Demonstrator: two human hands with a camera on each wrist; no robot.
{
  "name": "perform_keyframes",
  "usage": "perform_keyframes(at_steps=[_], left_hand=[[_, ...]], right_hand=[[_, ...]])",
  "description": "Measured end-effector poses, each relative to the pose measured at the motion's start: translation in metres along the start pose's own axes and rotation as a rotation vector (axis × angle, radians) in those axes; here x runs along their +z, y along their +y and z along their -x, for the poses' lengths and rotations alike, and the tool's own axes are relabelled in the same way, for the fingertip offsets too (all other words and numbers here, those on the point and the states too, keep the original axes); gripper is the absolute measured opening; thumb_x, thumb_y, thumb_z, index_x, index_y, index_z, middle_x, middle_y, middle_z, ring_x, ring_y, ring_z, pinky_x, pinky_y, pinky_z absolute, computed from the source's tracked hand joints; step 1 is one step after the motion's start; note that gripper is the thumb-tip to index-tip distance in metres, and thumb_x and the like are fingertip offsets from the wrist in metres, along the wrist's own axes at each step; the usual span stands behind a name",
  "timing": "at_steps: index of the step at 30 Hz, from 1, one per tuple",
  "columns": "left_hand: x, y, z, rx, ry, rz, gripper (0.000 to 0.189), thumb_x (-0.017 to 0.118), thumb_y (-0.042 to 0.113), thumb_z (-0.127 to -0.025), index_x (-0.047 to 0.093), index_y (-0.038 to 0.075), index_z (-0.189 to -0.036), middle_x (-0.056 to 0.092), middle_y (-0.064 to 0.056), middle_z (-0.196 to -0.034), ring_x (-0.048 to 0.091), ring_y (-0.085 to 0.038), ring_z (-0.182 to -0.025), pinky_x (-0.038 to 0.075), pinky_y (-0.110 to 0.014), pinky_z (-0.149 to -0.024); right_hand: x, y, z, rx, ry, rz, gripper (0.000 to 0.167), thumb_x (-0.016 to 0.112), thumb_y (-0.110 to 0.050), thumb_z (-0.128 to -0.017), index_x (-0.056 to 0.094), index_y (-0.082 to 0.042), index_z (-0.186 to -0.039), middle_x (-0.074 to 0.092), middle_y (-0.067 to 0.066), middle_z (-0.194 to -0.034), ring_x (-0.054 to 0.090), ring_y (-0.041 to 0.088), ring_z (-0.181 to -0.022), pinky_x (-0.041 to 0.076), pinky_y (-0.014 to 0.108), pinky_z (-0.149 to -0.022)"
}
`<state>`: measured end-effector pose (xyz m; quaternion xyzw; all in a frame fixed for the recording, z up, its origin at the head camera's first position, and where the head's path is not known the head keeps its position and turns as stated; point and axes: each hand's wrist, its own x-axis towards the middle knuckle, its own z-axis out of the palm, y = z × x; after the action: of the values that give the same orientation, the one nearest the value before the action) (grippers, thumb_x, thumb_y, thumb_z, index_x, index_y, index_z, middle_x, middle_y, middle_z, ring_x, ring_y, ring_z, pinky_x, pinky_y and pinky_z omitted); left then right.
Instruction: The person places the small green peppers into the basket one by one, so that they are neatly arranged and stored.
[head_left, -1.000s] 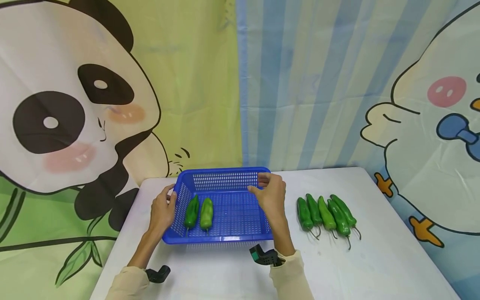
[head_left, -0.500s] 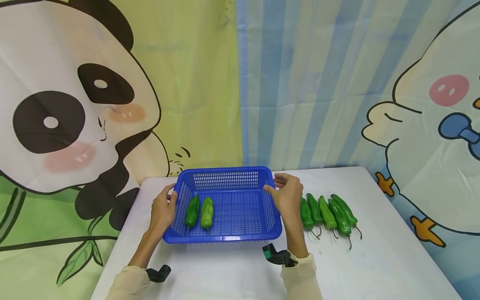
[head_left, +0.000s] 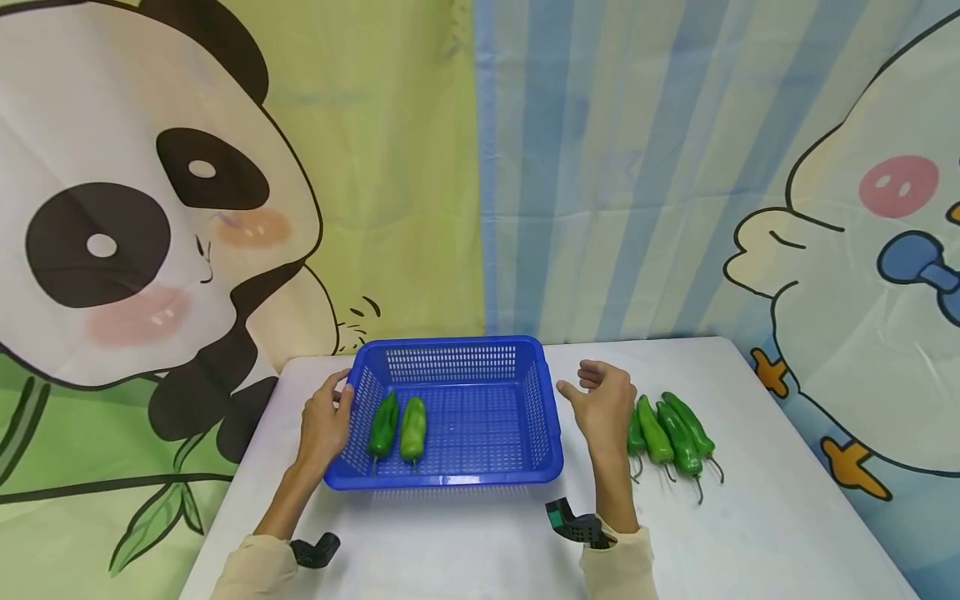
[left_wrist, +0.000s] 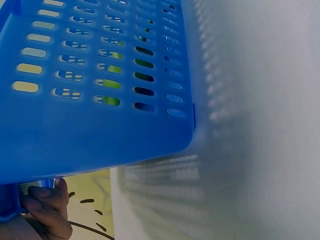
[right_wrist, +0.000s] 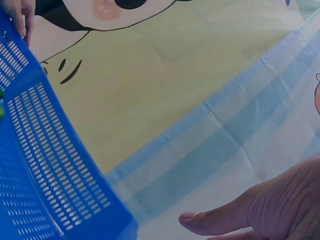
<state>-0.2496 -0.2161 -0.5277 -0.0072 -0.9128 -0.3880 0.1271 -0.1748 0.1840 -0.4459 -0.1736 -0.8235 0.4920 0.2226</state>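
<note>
A blue plastic basket (head_left: 480,480) with slotted walls stands on the white table. Two green peppers lie inside at its left: a darker one (head_left: 383,427) and a lighter one (head_left: 413,428). My left hand (head_left: 322,422) holds the basket's left rim; in the left wrist view its fingers (left_wrist: 49,210) curl under that rim. To the right of the basket is my right hand (head_left: 604,407), its thumb and fingers spread apart and holding nothing. Several green peppers (head_left: 681,442) lie in a row just beyond it, partly hidden behind the hand.
The white table (head_left: 757,500) reaches back to a printed cloth (head_left: 405,183) with cartoon animals. Each wrist wears a small black camera, such as the right one (head_left: 577,527). Table surface shows in front of the basket and right of the pepper row.
My right hand has moved rightward, from over the basket's right rim to between the basket and the pepper row. It now covers more of the row's left end. My left hand stays on the rim.
</note>
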Motion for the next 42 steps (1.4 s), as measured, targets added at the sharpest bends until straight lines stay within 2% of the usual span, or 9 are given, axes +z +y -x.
perform_keyframes(at_steps=[5, 11, 18, 27, 35, 42], left_hand=[[0.002, 0.000, -0.001, 0.003, -0.001, -0.003, 0.045, 0.046, 0.021, -0.117, 0.055, 0.001, -0.157, 0.075, -0.029, -0.103, 0.074, -0.034, -0.081, 0.051, -0.033, -0.068], [0.001, 0.000, -0.001, 0.014, 0.010, 0.001, 0.045, 0.046, 0.021, -0.117, 0.055, 0.001, -0.156, 0.075, -0.028, -0.100, 0.072, -0.030, -0.076, 0.049, -0.032, -0.064], [0.001, -0.002, 0.000, 0.002, -0.001, -0.003, 0.045, 0.046, 0.021, -0.117, 0.054, 0.001, -0.157, 0.076, -0.029, -0.103, 0.075, -0.035, -0.082, 0.051, -0.033, -0.067], [0.003, 0.000, 0.000, 0.011, 0.011, -0.008, 0.045, 0.047, 0.020, -0.117, 0.055, 0.001, -0.157, 0.075, -0.027, -0.100, 0.073, -0.033, -0.079, 0.050, -0.033, -0.067], [0.002, 0.000, 0.002, 0.012, 0.024, -0.008, 0.044, 0.048, 0.017, -0.116, 0.056, 0.000, -0.155, 0.075, -0.028, -0.098, 0.073, -0.034, -0.077, 0.049, -0.034, -0.065], [0.001, 0.001, 0.002, 0.007, 0.019, -0.010, 0.045, 0.048, 0.019, -0.116, 0.055, 0.001, -0.156, 0.075, -0.027, -0.099, 0.072, -0.031, -0.077, 0.049, -0.031, -0.065]], right_hand=[[-0.005, 0.010, 0.001, 0.028, 0.003, -0.008, 0.047, 0.084, 0.000, -0.091, 0.070, 0.012, -0.134, 0.073, 0.035, -0.129, 0.072, 0.050, -0.122, 0.056, 0.059, -0.108], [-0.012, 0.024, 0.001, 0.050, 0.024, -0.017, 0.046, 0.084, -0.004, -0.093, 0.070, 0.012, -0.133, 0.073, 0.035, -0.129, 0.072, 0.050, -0.121, 0.057, 0.060, -0.104], [-0.016, 0.039, 0.003, 0.091, 0.059, 0.038, 0.049, 0.084, -0.002, -0.092, 0.068, 0.012, -0.136, 0.072, 0.035, -0.133, 0.069, 0.050, -0.123, 0.055, 0.061, -0.105], [-0.013, 0.064, 0.002, 0.050, 0.108, 0.085, 0.052, 0.085, 0.010, -0.084, 0.068, 0.018, -0.132, 0.070, 0.040, -0.130, 0.069, 0.056, -0.121, 0.055, 0.064, -0.106], [-0.006, 0.086, 0.002, 0.021, 0.141, 0.140, 0.053, 0.086, 0.012, -0.079, 0.067, 0.022, -0.128, 0.069, 0.044, -0.127, 0.067, 0.061, -0.121, 0.052, 0.068, -0.105], [0.001, 0.098, 0.001, 0.063, 0.139, 0.198, 0.056, 0.085, 0.012, -0.080, 0.065, 0.022, -0.131, 0.066, 0.044, -0.132, 0.062, 0.062, -0.127, 0.047, 0.070, -0.111]])
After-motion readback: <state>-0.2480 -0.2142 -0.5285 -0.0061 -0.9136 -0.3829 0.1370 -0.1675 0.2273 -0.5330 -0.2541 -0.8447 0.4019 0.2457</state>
